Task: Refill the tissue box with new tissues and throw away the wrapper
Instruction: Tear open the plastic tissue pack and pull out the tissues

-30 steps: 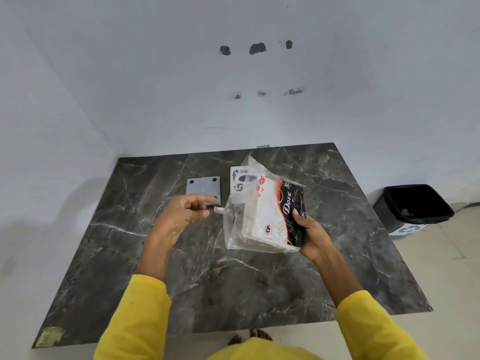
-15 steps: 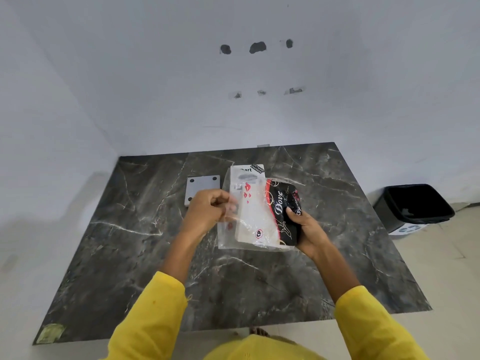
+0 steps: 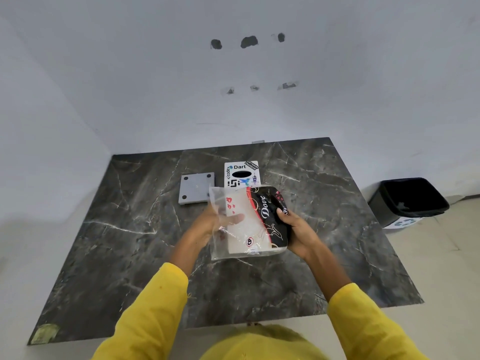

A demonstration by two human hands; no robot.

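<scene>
A pack of new tissues [image 3: 249, 224] in a clear, black and red plastic wrapper is held above the dark marble table [image 3: 135, 229]. My right hand [image 3: 298, 229] grips the pack's black right end. My left hand [image 3: 207, 224] is at the wrapper's open left end, with its fingers pushed inside the clear plastic against the white tissue stack. The white tissue box [image 3: 241, 174], covered in stickers and with a dark oval slot, stands behind the pack. Its grey base plate [image 3: 196, 188] lies flat to the left of the box.
A black waste bin [image 3: 407, 201] with a recycling mark stands on the floor to the right of the table. White walls close the back and left side. A yellowish sticker [image 3: 44, 333] is on the table's front left corner.
My left hand has moved right from beside the wrapper to its open end and slid its fingers into the plastic. The pack has come lower, and the tissue box behind it now shows.
</scene>
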